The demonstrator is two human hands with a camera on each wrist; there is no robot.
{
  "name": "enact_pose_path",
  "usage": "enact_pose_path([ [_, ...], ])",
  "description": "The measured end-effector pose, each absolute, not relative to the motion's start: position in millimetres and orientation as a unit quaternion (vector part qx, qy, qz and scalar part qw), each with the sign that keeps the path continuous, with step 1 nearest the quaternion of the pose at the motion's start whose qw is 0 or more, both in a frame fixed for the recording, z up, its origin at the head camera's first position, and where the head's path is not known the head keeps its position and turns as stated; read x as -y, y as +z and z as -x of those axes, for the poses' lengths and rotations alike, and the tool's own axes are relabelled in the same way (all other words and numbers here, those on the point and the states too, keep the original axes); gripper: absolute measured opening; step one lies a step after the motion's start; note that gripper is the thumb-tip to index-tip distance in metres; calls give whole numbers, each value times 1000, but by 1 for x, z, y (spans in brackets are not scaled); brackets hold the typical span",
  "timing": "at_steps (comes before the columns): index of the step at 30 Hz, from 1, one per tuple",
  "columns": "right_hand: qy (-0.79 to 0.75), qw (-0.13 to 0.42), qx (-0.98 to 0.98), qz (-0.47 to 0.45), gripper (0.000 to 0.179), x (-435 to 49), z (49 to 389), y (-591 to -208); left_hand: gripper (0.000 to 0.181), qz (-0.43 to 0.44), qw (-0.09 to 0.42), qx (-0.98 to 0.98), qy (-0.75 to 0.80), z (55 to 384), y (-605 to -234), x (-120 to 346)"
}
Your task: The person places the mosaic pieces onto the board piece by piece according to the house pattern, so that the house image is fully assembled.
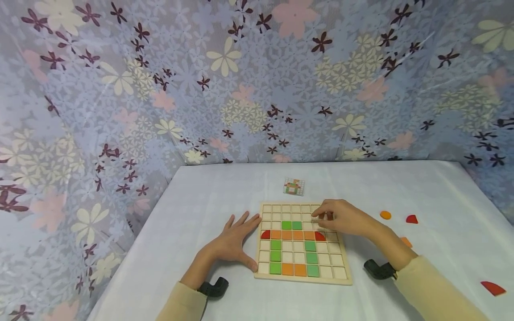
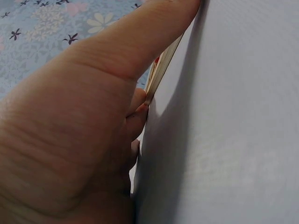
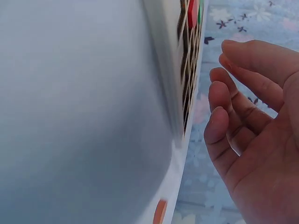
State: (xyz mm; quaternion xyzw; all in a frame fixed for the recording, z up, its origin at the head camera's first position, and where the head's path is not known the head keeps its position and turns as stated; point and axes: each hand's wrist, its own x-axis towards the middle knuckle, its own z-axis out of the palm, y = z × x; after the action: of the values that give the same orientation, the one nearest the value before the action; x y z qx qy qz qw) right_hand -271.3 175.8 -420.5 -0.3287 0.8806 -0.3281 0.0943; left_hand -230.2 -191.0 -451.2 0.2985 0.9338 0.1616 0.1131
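Note:
A wooden grid board (image 1: 299,281) lies on the white table. In it sit light green squares (image 1: 275,256), darker green squares (image 1: 311,258), a row of orange squares (image 1: 297,235) and a red quarter-circle (image 1: 265,234) at each end of that row. My left hand (image 1: 233,243) lies with spread fingers along the board's left edge, thumb near the lower corner. Over the board's upper right hovers my right hand (image 1: 339,216), its fingers loosely bent. Nothing shows between those fingers in the right wrist view, where the hand (image 3: 261,130) is above the board's edge.
A small pattern card (image 1: 294,186) lies behind the board. To the right are an orange disc (image 1: 385,215), a red quarter-circle piece (image 1: 412,219), an orange piece (image 1: 406,242) partly behind the forearm, and another red piece (image 1: 493,288). Flowered cloth (image 1: 257,89) hangs behind the table.

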Motion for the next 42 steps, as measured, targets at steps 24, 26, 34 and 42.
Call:
enact_pose_path([
  [24, -324, 59, -919, 217, 30, -270, 251, -420, 135, -291, 119, -936, 156, 230, -449, 192],
  [26, -320, 58, -923, 203, 31, -279, 252, -421, 135, -293, 118, -935, 160, 230, -449, 192],
  [34, -310, 73, -934, 161, 34, -305, 257, -427, 135, -295, 118, -934, 162, 230, -452, 193],
  [42, -293, 77, -944, 128, 36, -330, 258, -424, 135, -296, 116, -935, 157, 232, -452, 192],
])
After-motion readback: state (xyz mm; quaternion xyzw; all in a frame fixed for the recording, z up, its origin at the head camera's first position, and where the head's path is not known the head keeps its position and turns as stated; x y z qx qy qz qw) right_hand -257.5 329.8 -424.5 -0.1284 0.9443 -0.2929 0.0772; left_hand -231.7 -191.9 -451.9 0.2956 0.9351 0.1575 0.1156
